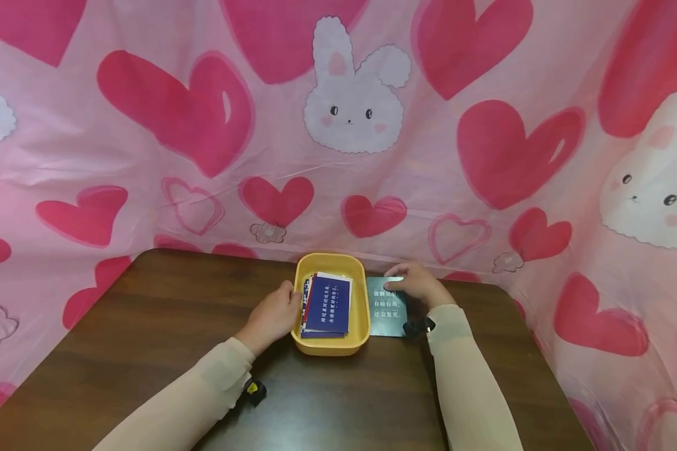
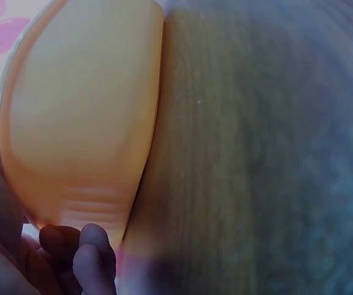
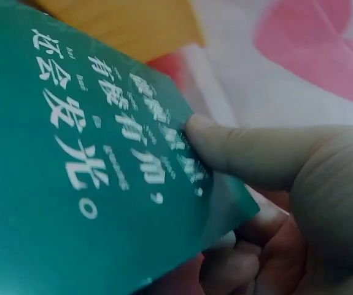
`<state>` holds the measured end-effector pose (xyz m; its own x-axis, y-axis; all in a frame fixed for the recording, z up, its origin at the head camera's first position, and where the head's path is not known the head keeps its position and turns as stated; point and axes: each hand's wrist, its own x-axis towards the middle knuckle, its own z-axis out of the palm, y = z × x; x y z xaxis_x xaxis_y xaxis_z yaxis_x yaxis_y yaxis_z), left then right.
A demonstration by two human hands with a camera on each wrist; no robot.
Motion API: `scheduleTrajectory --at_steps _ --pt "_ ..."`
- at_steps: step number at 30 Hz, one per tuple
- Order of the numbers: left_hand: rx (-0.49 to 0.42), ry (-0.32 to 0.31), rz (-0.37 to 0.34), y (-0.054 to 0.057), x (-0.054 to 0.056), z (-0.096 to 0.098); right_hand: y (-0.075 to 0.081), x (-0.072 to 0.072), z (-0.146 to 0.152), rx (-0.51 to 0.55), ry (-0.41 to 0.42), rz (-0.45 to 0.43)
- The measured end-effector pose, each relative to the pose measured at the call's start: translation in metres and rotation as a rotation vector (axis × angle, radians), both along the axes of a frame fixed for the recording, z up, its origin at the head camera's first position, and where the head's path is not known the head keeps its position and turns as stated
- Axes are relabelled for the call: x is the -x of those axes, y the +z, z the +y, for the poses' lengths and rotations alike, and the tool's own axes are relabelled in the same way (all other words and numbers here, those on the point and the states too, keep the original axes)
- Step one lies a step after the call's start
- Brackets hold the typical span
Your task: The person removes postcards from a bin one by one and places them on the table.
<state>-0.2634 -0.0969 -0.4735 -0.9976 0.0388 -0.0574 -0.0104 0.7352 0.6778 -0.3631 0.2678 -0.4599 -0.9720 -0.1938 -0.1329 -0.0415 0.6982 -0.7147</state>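
- Nearest, the dark wooden table (image 1: 316,407) bears the yellow tub (image 1: 331,351); steadying this by its side, without tipping it, looks the right way to work.
- The left hand (image 1: 269,318) holds the tub's left wall: thumb at the rim, fingers curled against the outside, so it is a gentle pinch rather than a spread palm.
- In the tub lies a loose pile of cards, a blue card (image 1: 328,307) on top; fingertips are best held off them so that the pile does not shift.
- The green card (image 1: 387,312) is just beside the tub's right wall, text upward; whether they touch, I cannot tell. A light, level hold would spare its corner from creasing.
- The right hand (image 1: 423,286) pinches that card near its far right corner, thumb on top, other fingers bent in beneath.
- Farthest is the pink cloth (image 1: 327,241) with hearts and rabbits.
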Motion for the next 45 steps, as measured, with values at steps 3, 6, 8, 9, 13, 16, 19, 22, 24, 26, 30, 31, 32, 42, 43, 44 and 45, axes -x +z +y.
scheduleTrajectory --at_steps 3,6,8,9,13,16,19,22,24,26,30,31,32,42,43,44,45 --pt "-0.004 0.001 -0.010 -0.001 -0.001 -0.002 -0.005 0.000 -0.008 -0.062 0.005 0.024" --pt "-0.008 -0.002 -0.010 -0.001 -0.001 -0.003 -0.008 0.000 -0.013 -0.097 0.003 0.042" --pt "-0.006 -0.003 0.000 0.000 -0.001 -0.003 -0.009 0.001 -0.016 -0.114 0.007 0.051" --pt "-0.003 -0.003 0.006 0.000 -0.001 -0.003 -0.009 0.001 -0.018 -0.121 0.012 0.053" --pt "0.006 -0.002 0.021 0.000 0.000 -0.004 -0.008 0.000 -0.023 -0.166 0.017 0.059" --pt "0.008 0.000 0.024 0.001 0.001 -0.004 -0.006 -0.001 -0.026 -0.185 0.015 0.060" --pt "0.007 0.000 0.022 0.001 0.002 -0.005 -0.004 -0.002 -0.028 -0.195 0.009 0.060" --pt "0.004 0.001 0.014 0.001 0.003 -0.006 -0.002 -0.002 -0.028 -0.197 0.016 0.054" --pt "0.006 0.002 0.013 0.002 0.003 -0.006 -0.001 -0.001 -0.026 -0.180 0.023 0.048" --pt "0.010 0.001 0.013 0.003 0.002 -0.006 -0.001 0.000 -0.022 -0.147 0.032 0.038" --pt "0.012 0.002 0.009 0.004 0.001 -0.006 0.006 -0.001 -0.016 -0.089 0.040 0.054" --pt "0.012 0.003 0.008 0.004 0.001 -0.006 0.008 -0.001 -0.016 -0.082 0.043 0.065" --pt "0.012 0.003 0.008 0.005 0.001 -0.006 0.011 -0.002 -0.017 -0.075 0.044 0.078" --pt "0.019 0.000 0.014 0.002 0.000 -0.003 0.044 -0.016 -0.037 -0.002 0.069 0.177" --pt "0.021 0.000 0.015 0.001 0.000 -0.003 0.048 -0.018 -0.041 -0.003 0.080 0.186" --pt "0.023 0.000 0.016 0.000 0.000 -0.002 0.052 -0.020 -0.045 -0.005 0.086 0.187" --pt "0.022 -0.002 0.019 0.000 0.000 -0.002 0.056 -0.022 -0.050 -0.011 0.105 0.190"
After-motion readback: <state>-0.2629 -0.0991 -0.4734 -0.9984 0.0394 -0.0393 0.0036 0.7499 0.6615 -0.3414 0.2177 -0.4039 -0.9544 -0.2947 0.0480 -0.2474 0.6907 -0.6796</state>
